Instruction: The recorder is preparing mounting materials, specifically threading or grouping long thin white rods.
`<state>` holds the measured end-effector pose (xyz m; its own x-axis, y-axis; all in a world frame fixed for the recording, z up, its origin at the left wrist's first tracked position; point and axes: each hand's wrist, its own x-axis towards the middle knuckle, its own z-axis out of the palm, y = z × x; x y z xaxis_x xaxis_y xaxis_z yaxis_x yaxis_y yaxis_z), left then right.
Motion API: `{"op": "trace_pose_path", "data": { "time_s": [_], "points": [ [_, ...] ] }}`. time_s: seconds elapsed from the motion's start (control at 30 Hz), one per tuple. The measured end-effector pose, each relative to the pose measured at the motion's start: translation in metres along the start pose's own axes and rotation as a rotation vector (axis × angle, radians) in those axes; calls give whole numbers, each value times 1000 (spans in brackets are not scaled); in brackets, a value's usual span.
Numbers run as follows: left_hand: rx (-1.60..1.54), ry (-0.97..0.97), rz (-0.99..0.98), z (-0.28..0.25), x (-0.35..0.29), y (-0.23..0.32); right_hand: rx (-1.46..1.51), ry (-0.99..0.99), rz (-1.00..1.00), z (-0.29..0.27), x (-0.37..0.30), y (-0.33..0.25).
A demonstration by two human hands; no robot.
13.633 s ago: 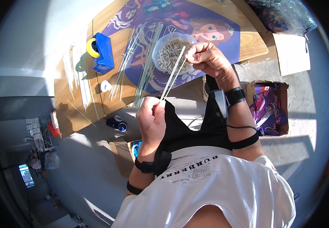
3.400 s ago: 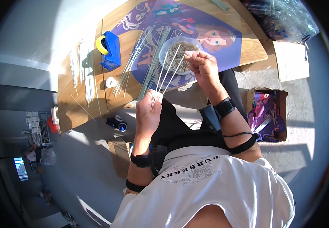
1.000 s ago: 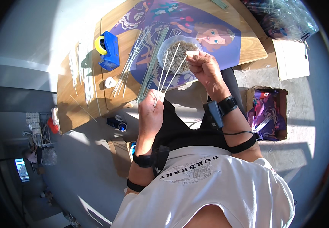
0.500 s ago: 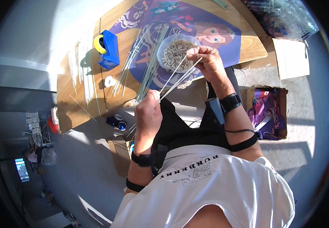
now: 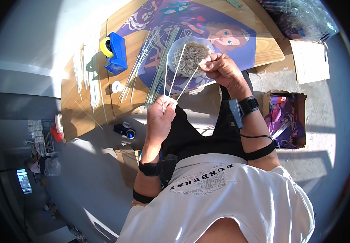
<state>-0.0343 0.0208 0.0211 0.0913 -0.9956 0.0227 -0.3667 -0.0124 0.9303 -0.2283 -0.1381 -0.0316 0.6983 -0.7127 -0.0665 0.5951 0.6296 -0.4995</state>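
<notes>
My left hand (image 5: 160, 115) is closed around the lower ends of a few thin pale rods (image 5: 178, 67), which fan out upward. My right hand (image 5: 223, 72) pinches the far tip of the rightmost rod; whether a small piece sits between those fingertips I cannot make out. Just behind the hands is a clear plastic bowl (image 5: 170, 49) holding many short beige tube pieces (image 5: 194, 54). It rests on a purple sheet (image 5: 245, 52) printed with a cartoon figure. More pale rods (image 5: 141, 60) lie in loose bundles left of the bowl.
A blue tape dispenser (image 5: 119, 54) with yellow tape stands on the wooden table (image 5: 74, 121), near a white tape roll (image 5: 117, 86). To my right, an open cardboard box (image 5: 302, 121) contains purple printed material. Clear plastic bags (image 5: 304, 20) are piled at the far right.
The rods in my left hand have spread apart, two now standing more upright. My right hand has shifted slightly right and nearer, and now pinches the tip of a different-angled rod.
</notes>
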Motion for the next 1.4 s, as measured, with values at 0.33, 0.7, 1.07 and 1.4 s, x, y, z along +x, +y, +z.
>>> {"op": "trace_pose_path", "data": {
  "time_s": [0.33, 0.7, 1.07, 1.4],
  "points": [
    [-11, 27, -31, 8, 19, -7, -594, -249, 132, 36, 2, 40],
    [349, -12, -42, 3, 21, -5, -272, -29, 21, 58, 5, 51],
    [316, 238, 69, -37, 61, -61, 101, 325, -91, 15, 17, 37],
    [1031, 431, 86, -82, 152, -123, 314, 400, -141, 18, 32, 28]
  ]
}}
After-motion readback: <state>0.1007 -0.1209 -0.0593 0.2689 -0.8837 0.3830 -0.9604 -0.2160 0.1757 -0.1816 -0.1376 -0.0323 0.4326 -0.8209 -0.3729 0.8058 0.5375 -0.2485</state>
